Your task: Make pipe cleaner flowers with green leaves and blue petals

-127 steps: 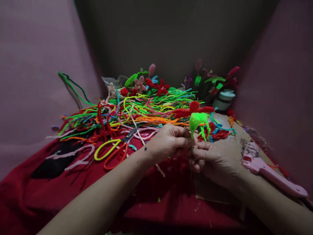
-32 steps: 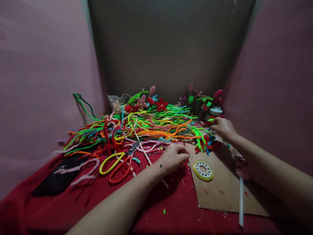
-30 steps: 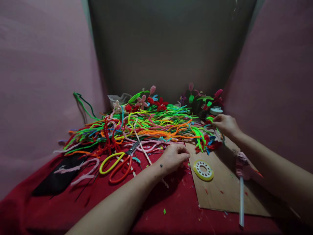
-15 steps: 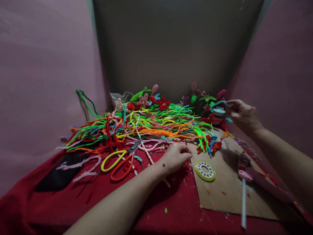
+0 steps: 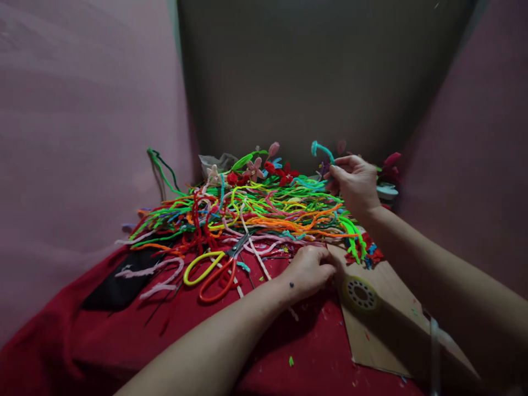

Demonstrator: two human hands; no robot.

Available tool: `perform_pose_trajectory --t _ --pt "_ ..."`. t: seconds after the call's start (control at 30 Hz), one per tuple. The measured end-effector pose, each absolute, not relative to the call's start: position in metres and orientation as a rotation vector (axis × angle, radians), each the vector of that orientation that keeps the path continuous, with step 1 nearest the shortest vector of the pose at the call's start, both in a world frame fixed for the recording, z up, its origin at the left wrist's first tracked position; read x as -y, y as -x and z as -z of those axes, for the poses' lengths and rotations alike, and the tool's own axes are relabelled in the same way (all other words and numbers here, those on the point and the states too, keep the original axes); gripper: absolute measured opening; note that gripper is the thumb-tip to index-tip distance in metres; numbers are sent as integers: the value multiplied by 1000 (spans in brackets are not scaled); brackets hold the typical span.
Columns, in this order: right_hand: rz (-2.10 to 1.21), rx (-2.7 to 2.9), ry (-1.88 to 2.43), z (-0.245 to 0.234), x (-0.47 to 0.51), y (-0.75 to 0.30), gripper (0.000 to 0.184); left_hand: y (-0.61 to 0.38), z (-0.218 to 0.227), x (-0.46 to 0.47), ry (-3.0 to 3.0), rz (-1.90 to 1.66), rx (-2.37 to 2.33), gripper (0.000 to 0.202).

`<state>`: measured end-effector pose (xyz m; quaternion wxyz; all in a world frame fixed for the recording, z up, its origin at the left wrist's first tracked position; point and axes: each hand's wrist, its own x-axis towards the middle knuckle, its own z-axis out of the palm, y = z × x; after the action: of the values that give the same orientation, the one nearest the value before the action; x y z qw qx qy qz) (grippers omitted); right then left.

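Note:
A turquoise pipe cleaner [image 5: 324,149] with a curled tip is pinched in my right hand [image 5: 358,184], raised over the right side of the heap of coloured pipe cleaners [image 5: 264,212]. More turquoise strand lies just left of those fingers; I cannot tell whether it is the same piece. My left hand [image 5: 310,268] rests low at the left edge of a cardboard sheet [image 5: 385,344], its fingers curled and pressed together. Anything inside them is hidden. Left of this hand are scissors [image 5: 220,267] with one yellow and one red handle.
A yellow-rimmed tape roll [image 5: 361,294] lies on the cardboard, near a partly hidden clear stick [image 5: 435,352]. Pipe-cleaner flowers [image 5: 254,169] stand behind the heap. A black flat object [image 5: 113,283] lies at left on the red cloth [image 5: 198,346]. A white lid [image 5: 388,191] shows at right.
My right hand has moved left from beside the white-lidded container, carrying the turquoise pipe cleaner. My left hand stays near the cardboard edge, its fingers more curled. The view has shifted slightly.

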<state>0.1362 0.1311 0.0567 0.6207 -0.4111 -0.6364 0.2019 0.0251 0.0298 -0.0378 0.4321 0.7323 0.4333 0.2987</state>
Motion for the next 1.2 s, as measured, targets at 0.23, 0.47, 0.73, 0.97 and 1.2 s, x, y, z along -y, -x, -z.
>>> perform_pose_trajectory --t 0.23,0.47,0.73,0.97,1.2 --pt "-960 1321 982 -46 -159 -65 14 -25 40 -24 -1921 -646 -1095 27" --pt "-835 1400 1151 -39 -162 -93 5 -26 45 -23 -1958 -646 -1090 27" --pt "-268 1541 1372 -35 -174 -168 25 -30 47 -23 -1905 -691 -1107 22" --pt "126 1996 1524 -21 -185 -158 40 -29 47 -21 -1887 -736 -1091 20" --pt "291 2346 1631 -15 -191 -144 33 -28 47 -22 -1920 -734 -1103 21"
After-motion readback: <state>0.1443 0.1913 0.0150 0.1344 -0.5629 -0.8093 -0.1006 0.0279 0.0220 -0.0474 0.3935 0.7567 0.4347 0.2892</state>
